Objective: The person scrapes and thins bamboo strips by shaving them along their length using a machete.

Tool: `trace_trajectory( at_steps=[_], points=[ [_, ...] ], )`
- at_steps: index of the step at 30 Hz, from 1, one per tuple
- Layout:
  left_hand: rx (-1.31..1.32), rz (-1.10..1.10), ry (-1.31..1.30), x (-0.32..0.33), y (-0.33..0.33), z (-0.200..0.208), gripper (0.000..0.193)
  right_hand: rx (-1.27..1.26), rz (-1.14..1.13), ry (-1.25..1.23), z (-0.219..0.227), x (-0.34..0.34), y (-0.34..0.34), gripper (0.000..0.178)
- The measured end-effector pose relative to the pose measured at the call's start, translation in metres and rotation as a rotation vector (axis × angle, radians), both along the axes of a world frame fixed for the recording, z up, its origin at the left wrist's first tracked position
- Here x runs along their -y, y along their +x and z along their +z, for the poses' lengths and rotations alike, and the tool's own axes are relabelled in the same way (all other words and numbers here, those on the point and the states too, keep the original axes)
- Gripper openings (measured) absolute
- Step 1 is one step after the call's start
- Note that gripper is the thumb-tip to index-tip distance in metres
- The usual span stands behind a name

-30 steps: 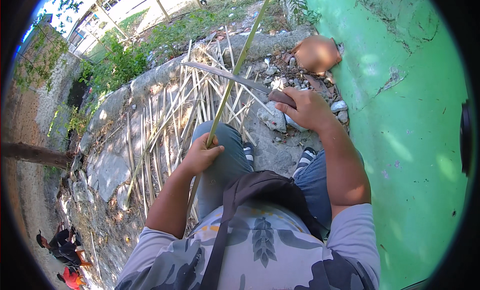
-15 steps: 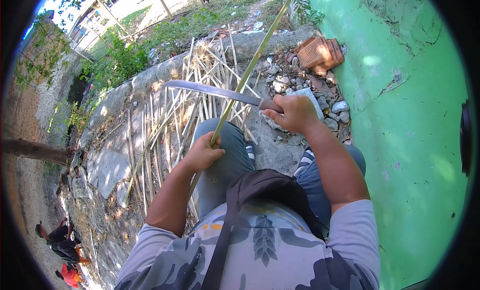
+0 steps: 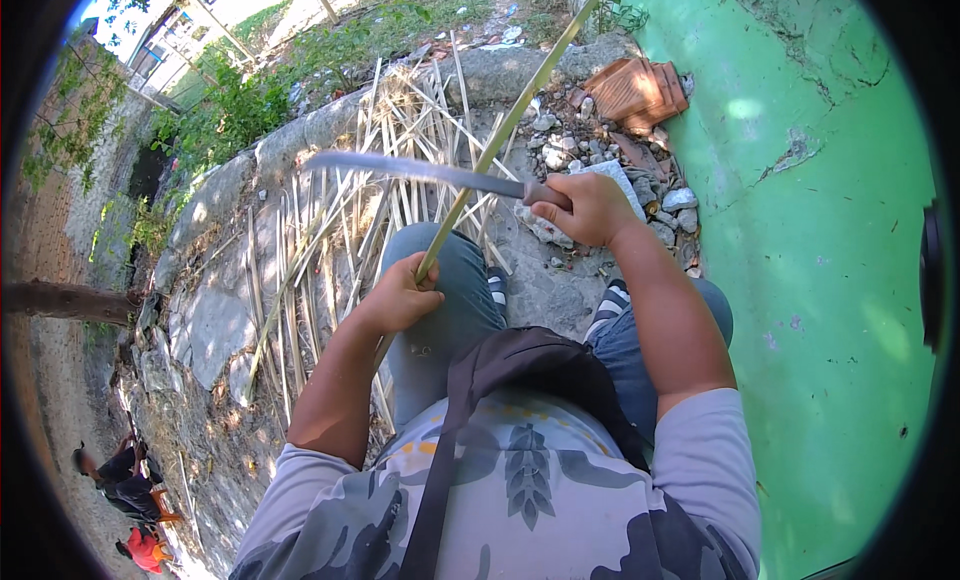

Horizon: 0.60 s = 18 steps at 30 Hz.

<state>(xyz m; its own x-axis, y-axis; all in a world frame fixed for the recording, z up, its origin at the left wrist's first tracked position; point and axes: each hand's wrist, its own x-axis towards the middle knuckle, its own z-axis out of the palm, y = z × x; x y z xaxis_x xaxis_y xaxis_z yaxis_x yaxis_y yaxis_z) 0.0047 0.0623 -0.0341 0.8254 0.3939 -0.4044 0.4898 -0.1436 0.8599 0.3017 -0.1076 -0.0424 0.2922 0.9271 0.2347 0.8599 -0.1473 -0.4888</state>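
My left hand (image 3: 402, 295) is closed around a long, pale green bamboo strip (image 3: 522, 102) above my left knee. The strip slants up and away to the right, and its lower end passes behind my left forearm. Gripped by its brown handle, a machete (image 3: 425, 170) is in my right hand (image 3: 590, 208). Its long blade points left and crosses the strip some way above my left hand; the tip is blurred. On the ground beyond my knees lies a loose heap of split bamboo strips (image 3: 400, 130).
Close on my right stands a green wall (image 3: 820, 240). Beside it are stacked orange roof tiles (image 3: 640, 92) and stone rubble (image 3: 660, 195). A low stone kerb (image 3: 300, 135) runs behind the heap. Two people (image 3: 128, 480) sit at the far lower left.
The machete has shifted slightly left along with my right hand, its blade still across the strip. My left hand still holds the bamboo strip, and the whole view has tilted a little.
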Motion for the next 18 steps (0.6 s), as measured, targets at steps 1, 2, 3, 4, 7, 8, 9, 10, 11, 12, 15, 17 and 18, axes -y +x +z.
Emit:
trace_trajectory(
  at_steps=[1,2,3,4,7,8,9,10,11,12,15,17,18],
  points=[
    [0.000,-0.047,0.041,-0.004,0.003,-0.002,0.028,-0.133,-0.090,0.012,-0.006,-0.001,0.006,0.052],
    [0.002,-0.049,0.038,-0.005,0.006,-0.004,0.028,-0.131,-0.091,0.009,-0.010,-0.001,0.012,0.052],
    [0.012,-0.057,0.016,-0.007,0.009,-0.006,0.028,-0.136,-0.174,0.051,-0.014,0.000,0.018,0.052],
    [0.018,-0.061,0.000,-0.008,0.009,-0.007,0.028,-0.145,-0.252,0.097,-0.014,-0.002,0.019,0.052],
    [-0.034,-0.022,-0.119,-0.009,0.008,-0.001,0.029,-0.025,-0.149,0.082,-0.012,-0.002,0.008,0.050],
    [-0.037,-0.018,-0.121,-0.009,0.006,-0.001,0.029,0.060,-0.071,0.035,-0.007,-0.003,-0.002,0.048],
    [-0.034,0.008,-0.185,-0.011,0.004,-0.001,0.030,0.044,-0.010,0.017,-0.001,-0.005,-0.013,0.049],
    [-0.031,0.035,-0.249,-0.011,0.001,-0.001,0.030,0.041,-0.005,0.013,0.005,-0.004,-0.017,0.049],
    [-0.033,0.042,-0.252,-0.011,0.000,0.000,0.030,0.077,0.061,0.003,0.009,-0.004,-0.019,0.049],
    [-0.017,0.046,-0.251,-0.011,-0.002,0.001,0.031,0.113,0.130,-0.007,0.010,-0.005,-0.022,0.050],
    [0.006,0.020,-0.280,-0.011,0.002,0.000,0.030,-0.083,-0.067,-0.028,-0.014,0.001,0.009,0.053],
    [0.015,0.011,-0.300,-0.012,0.006,0.000,0.030,-0.091,-0.183,-0.007,-0.024,-0.002,0.020,0.054],
    [-0.018,0.031,-0.296,-0.009,0.010,0.000,0.030,-0.102,-0.300,0.012,-0.029,-0.002,0.026,0.055]
  ],
)
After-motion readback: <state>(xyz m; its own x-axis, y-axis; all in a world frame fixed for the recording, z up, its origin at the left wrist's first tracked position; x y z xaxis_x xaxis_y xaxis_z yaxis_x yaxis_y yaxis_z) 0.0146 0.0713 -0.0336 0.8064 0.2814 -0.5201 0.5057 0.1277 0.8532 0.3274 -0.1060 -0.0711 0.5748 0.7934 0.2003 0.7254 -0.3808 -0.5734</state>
